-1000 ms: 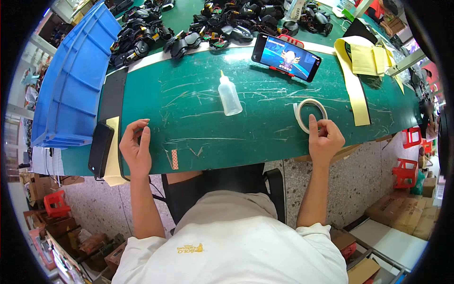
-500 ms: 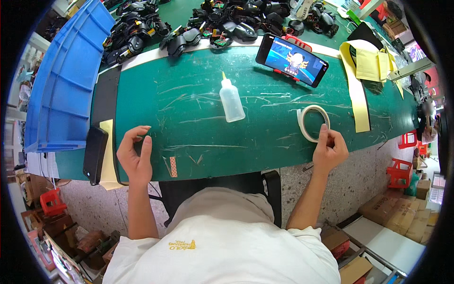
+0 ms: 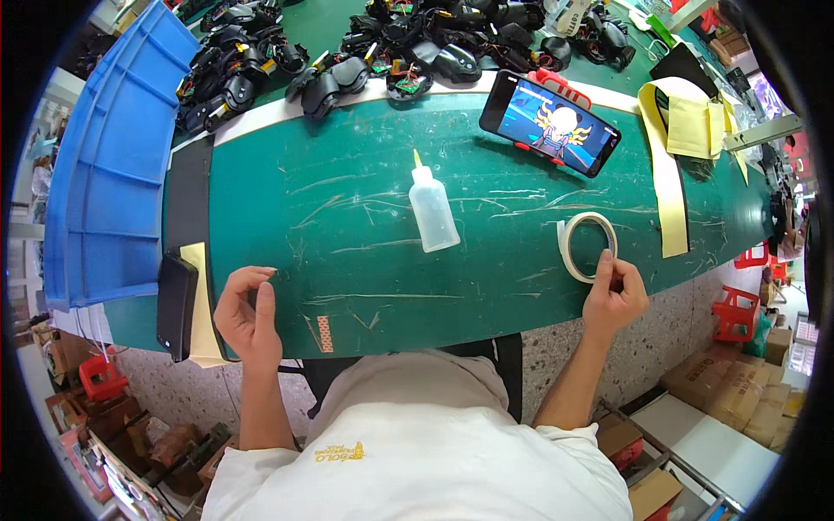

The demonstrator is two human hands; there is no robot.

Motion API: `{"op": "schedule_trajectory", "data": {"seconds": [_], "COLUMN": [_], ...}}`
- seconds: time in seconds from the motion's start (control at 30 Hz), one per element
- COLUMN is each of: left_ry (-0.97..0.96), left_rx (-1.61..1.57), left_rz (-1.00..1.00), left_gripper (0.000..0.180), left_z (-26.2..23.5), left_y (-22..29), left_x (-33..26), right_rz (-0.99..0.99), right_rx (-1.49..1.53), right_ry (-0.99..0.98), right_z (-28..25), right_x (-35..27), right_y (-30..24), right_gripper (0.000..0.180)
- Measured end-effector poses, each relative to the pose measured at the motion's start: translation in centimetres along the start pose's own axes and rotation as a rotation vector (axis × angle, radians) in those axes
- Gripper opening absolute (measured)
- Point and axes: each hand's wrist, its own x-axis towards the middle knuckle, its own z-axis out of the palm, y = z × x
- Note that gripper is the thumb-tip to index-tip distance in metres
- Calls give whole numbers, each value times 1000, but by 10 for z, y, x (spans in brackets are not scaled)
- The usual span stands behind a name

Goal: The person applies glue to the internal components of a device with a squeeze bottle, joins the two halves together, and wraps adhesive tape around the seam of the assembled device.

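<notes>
Green surface (image 3: 365,217): near its front edge the tape roll (image 3: 587,246) is best steadied by the right hand (image 3: 613,295), fingers together on its rim, left hand (image 3: 249,314) loosely curled.

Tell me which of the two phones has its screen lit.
The phone on the red stand at the far side of the green mat shows a bright picture. The other phone, beside the left hand, lies dark.

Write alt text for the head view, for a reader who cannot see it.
Seen from above, a person's right hand touches the near edge of a roll of pale tape on a green cutting mat, while the left hand rests curled on the mat's near edge. A small squeeze bottle and a propped phone lie farther back.
</notes>
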Motion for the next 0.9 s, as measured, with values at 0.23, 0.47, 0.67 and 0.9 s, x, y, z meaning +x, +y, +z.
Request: {"op": "schedule_trajectory", "data": {"seconds": [0.23, 0.47, 0.67, 0.9], "left_ry": [-381, -587, -489, -437], "left_rx": [485, 994, 965, 1028], "left_rz": [454, 576, 766, 627], "left_gripper": [28, 75, 64, 56], "left_z": [24, 71, 95, 169], "left_y": [54, 15, 6, 37], "left_x": [68, 220, 223, 212], "right_rz": [9, -16, -20, 16], "right_rx": [-56, 22, 3, 13], "right_ry": [-17, -35, -17, -45], "right_z": [-2, 1, 0, -1], "right_x": [-1, 1, 2, 0], "right_y": [-1, -1, 2, 2], "right_gripper": [20, 20, 19, 18]}}
